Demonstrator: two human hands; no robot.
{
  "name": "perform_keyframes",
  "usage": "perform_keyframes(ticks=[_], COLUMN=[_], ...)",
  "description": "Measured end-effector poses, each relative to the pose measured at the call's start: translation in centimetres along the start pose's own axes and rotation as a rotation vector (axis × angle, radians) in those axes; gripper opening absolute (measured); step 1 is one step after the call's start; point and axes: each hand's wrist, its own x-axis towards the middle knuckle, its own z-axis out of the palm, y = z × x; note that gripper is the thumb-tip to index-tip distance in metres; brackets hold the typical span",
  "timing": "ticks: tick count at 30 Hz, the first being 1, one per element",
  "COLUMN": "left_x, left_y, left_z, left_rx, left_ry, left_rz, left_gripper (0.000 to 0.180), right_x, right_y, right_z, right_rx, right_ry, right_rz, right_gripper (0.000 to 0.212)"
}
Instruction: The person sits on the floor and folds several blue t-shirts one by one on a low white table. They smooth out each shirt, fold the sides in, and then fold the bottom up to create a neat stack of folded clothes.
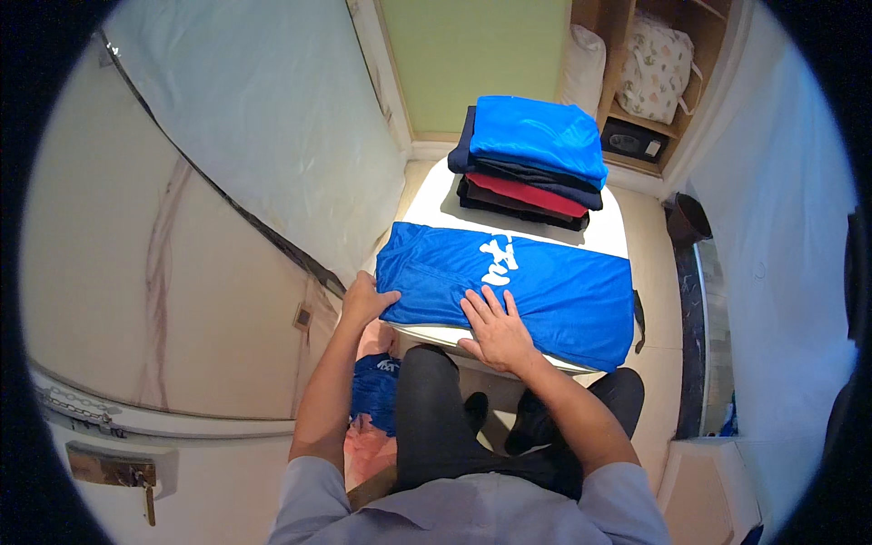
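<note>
A blue shirt (pixel 563 289) with white lettering lies folded into a long band across a white table (pixel 436 207). At its left end my left hand (pixel 365 300) grips the edge, thumb on top and the other fingers partly hidden at the side. My right hand (pixel 500 329) rests flat on the near middle of the shirt, fingers spread, holding nothing. Just beyond the shirt stands a stack of folded clothes, with a bright blue garment (pixel 536 132) on top and black, dark and red (pixel 527 193) ones below.
Down by my left leg, another blue garment (pixel 374 391) lies on something pink (pixel 371 447). A dark strap (pixel 639 320) hangs at the table's right edge. Beyond the table are shelves with a patterned white bag (pixel 654 68) and a black safe (pixel 634 141). A brown bin (pixel 688 221) stands right.
</note>
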Motion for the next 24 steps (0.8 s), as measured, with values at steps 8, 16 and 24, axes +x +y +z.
perform_keyframes(ticks=[8, 16, 24], left_x=[4.9, 8.0, 9.0], left_y=[-0.2, 0.8, -4.7], left_z=[1.6, 0.7, 3.6], left_rx=[-0.016, -0.206, -0.595], left_ry=[0.042, -0.067, 0.178], left_rz=[-0.179, -0.358, -0.128], left_gripper=[0.065, 0.045, 0.017], right_x=[-0.2, -0.6, -0.5], right_y=[-0.2, 0.2, -0.2], right_z=[-0.5, 0.0, 0.1], right_rx=[0.128, 0.165, 0.165], right_ry=[0.169, 0.272, 0.299], right_rz=[0.074, 0.097, 0.057], right_gripper=[0.074, 0.066, 0.063])
